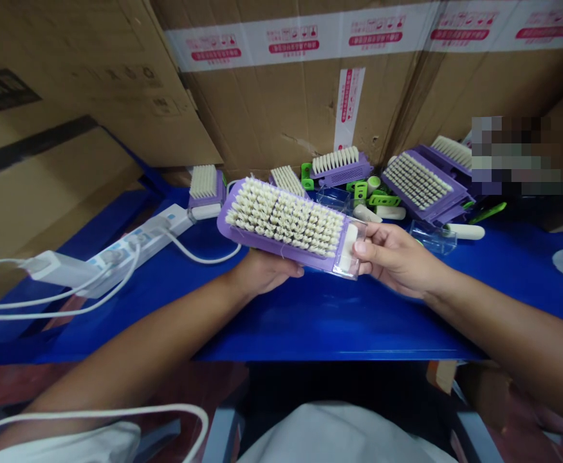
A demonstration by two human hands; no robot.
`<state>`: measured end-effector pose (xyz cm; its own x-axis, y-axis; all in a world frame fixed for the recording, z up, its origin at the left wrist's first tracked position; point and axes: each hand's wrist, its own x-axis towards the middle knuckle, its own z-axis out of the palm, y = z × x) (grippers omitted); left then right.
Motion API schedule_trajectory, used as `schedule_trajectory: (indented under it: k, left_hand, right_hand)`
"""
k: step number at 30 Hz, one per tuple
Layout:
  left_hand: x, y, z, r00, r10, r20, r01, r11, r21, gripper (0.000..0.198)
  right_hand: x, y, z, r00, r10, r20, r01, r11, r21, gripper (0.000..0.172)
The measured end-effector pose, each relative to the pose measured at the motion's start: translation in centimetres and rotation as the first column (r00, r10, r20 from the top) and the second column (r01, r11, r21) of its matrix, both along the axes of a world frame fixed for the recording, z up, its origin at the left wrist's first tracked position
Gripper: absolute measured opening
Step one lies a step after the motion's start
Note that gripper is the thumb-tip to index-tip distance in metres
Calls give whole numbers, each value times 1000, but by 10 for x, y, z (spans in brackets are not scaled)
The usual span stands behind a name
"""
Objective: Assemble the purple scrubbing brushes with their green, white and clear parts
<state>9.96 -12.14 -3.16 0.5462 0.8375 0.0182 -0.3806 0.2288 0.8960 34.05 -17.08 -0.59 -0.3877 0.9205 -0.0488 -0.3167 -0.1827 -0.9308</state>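
A purple brush head (286, 222) with rows of whitish bristles is held bristle side up above the blue table. My left hand (271, 270) grips it from underneath, most of its fingers hidden by the brush, the thumb along the near edge. At the brush's right end sits a clear plastic cover (358, 263) with a white piece inside. My right hand (394, 257) pinches that clear cover between thumb and fingers. Behind lie more purple brush heads (419, 180), green clips (382, 199) and a loose clear cover (433, 239).
A white power strip (136, 247) with plugs and white cables lies on the blue table (339, 328) at the left. Large cardboard boxes (281, 96) stand along the back. A white cable (165, 409) loops over my left forearm at the lower left.
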Motion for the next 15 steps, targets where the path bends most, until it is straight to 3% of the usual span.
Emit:
schedule_trajectory:
  k: [7, 12, 15]
  left_hand:
    - [5, 1, 1, 1000, -24, 20, 24, 1000, 9, 40]
    - [7, 1, 3, 999, -11, 42, 11, 1000, -7, 55]
    - [6, 1, 4, 999, -22, 37, 23, 1000, -8, 51]
  right_hand:
    - [0, 2, -2, 1000, -24, -5, 24, 997, -73, 50]
    - [-1, 2, 0, 1000, -23, -6, 22, 998, -63, 47]
    - [-1, 2, 0, 1000, -12, -3, 12, 999, -38, 48]
